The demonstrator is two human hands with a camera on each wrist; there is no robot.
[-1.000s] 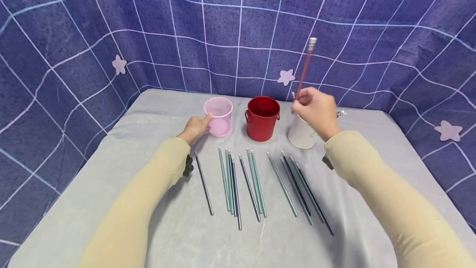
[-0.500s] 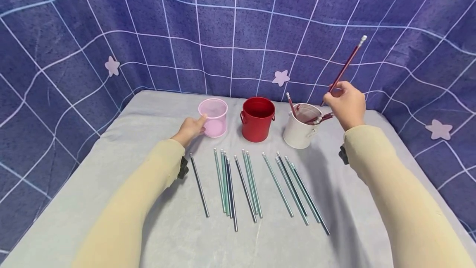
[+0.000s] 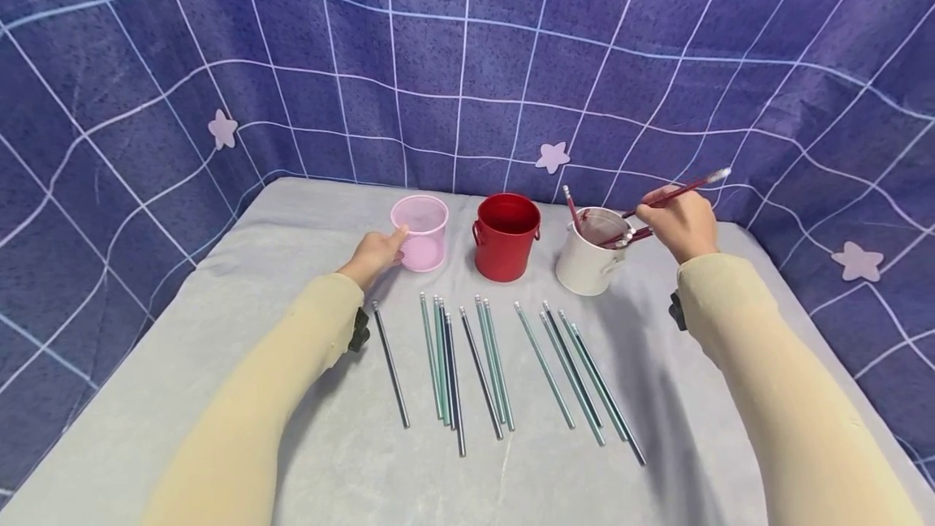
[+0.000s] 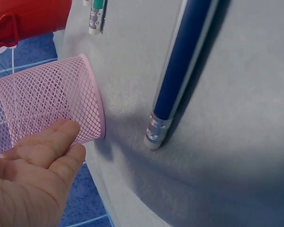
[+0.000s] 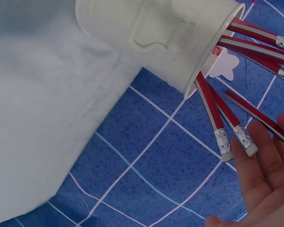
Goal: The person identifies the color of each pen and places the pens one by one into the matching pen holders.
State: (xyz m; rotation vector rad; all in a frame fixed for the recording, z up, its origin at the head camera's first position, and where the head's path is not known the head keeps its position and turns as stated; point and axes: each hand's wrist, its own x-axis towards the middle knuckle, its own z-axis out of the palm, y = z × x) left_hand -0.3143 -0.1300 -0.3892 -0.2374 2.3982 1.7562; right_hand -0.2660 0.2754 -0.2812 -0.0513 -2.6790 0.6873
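My left hand [image 3: 374, 256] holds the side of a pink mesh cup [image 3: 425, 252], thumb near its rim. In the left wrist view, the fingers [image 4: 52, 142] lie along the mesh. At the right, my right hand [image 3: 685, 224] pinches a red pencil [image 3: 697, 184], which slants with its eraser end out to the right and its other end by the mouth of a white bucket [image 3: 580, 266]. Several red pencils [image 5: 253, 30] stick out of that bucket, erasers outward. In the right wrist view, the held pencil [image 5: 255, 111] is just outside the rim, beside two leaning pencils.
Between the two containers stands a red bucket [image 3: 504, 246] with side handles. Several teal and dark blue pencils [image 3: 544, 364] lie in a spread on the grey cloth [image 3: 409, 485] in front. A blue gridded curtain [image 3: 336, 47] with stars hangs behind.
My right hand has moved right from over the white bucket to beside it. The red pencil has tipped from near upright to a low slant. The left hand stays at the pink cup.
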